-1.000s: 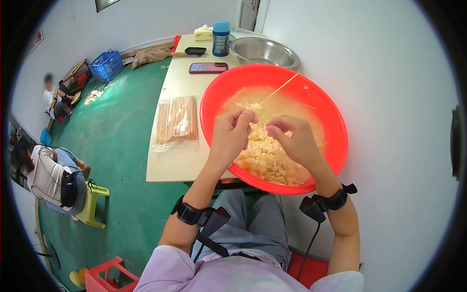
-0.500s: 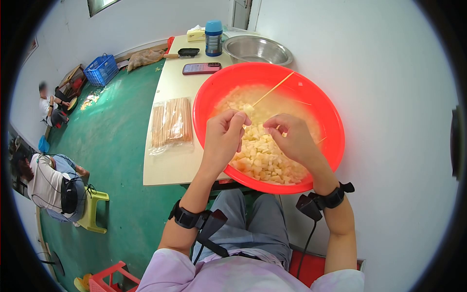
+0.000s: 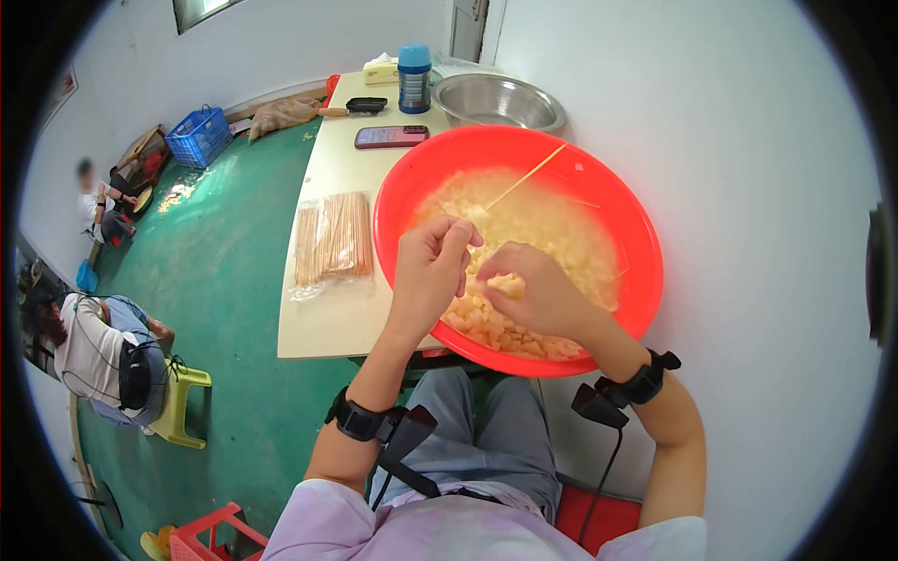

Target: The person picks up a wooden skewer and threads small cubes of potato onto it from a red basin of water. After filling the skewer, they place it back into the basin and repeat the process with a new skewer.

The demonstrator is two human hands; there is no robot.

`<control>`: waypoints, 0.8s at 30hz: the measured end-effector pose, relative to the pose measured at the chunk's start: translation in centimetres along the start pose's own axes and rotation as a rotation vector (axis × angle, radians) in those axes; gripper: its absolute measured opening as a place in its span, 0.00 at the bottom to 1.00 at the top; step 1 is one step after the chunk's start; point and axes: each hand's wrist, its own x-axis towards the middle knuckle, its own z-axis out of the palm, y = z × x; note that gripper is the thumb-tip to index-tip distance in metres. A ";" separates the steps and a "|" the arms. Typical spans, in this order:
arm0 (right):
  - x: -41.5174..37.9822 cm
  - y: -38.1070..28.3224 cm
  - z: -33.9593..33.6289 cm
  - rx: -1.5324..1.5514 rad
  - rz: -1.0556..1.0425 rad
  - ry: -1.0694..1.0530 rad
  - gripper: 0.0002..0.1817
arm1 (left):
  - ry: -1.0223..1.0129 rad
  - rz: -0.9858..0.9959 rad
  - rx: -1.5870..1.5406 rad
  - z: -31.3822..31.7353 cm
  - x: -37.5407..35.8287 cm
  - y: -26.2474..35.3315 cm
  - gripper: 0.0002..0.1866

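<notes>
My left hand (image 3: 432, 266) is closed above the left part of a large red basin (image 3: 641, 224). A thin wooden skewer (image 3: 529, 175) slants up and right from its fingertips, with a pale cube (image 3: 478, 214) at the near end. Just to the right, my right hand (image 3: 538, 292) reaches low over the basin, its thumb and forefinger curved and apart. Pale cut cubes (image 3: 505, 338) fill the basin in cloudy liquid, and some show between those fingers. Other sticks poke out near the basin's right side.
On the table (image 3: 318, 329) lie a bag of skewers (image 3: 334, 238), a phone (image 3: 391, 136) and a black-headed tool (image 3: 366, 106). A blue bottle (image 3: 414, 79), tissues (image 3: 381, 71) and a steel bowl (image 3: 496, 99) stand behind. Two people sit at left, one on a green stool (image 3: 180, 407).
My right hand has moved left and down, toward the cubes beside my left hand, and its fingers have spread. My left hand and the skewer have hardly moved.
</notes>
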 end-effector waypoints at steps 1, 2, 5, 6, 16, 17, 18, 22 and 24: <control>0.1 -0.6 -0.5 0.091 0.051 0.069 0.06 | -0.006 0.003 0.005 0.0 0.0 0.0 0.12; 0.1 -1.0 -0.9 0.182 0.103 0.141 0.06 | 0.008 0.001 0.000 0.0 0.0 0.0 0.12; 0.5 -0.2 -1.6 0.710 0.195 0.376 0.04 | 0.027 0.020 -0.008 0.1 0.0 0.2 0.12; 0.6 -0.7 -2.3 0.804 0.236 0.448 0.04 | 0.032 0.033 -0.009 0.1 -0.1 0.2 0.12; -0.2 -0.1 -5.5 1.379 0.446 0.852 0.09 | 0.002 0.069 -0.034 0.1 -0.4 0.0 0.13; -0.3 0.3 -5.6 1.402 0.474 0.873 0.09 | -0.002 0.068 -0.035 0.1 -0.5 0.0 0.13; -0.4 0.7 -5.6 1.425 0.503 0.894 0.09 | -0.008 0.068 -0.022 0.1 -0.5 0.1 0.13; -0.6 2.0 -5.5 1.602 0.433 0.824 0.08 | -0.028 0.073 0.003 0.1 -0.6 0.2 0.13; -0.6 1.7 -5.5 1.623 0.436 0.817 0.08 | -0.034 0.071 0.006 0.0 -0.7 0.1 0.13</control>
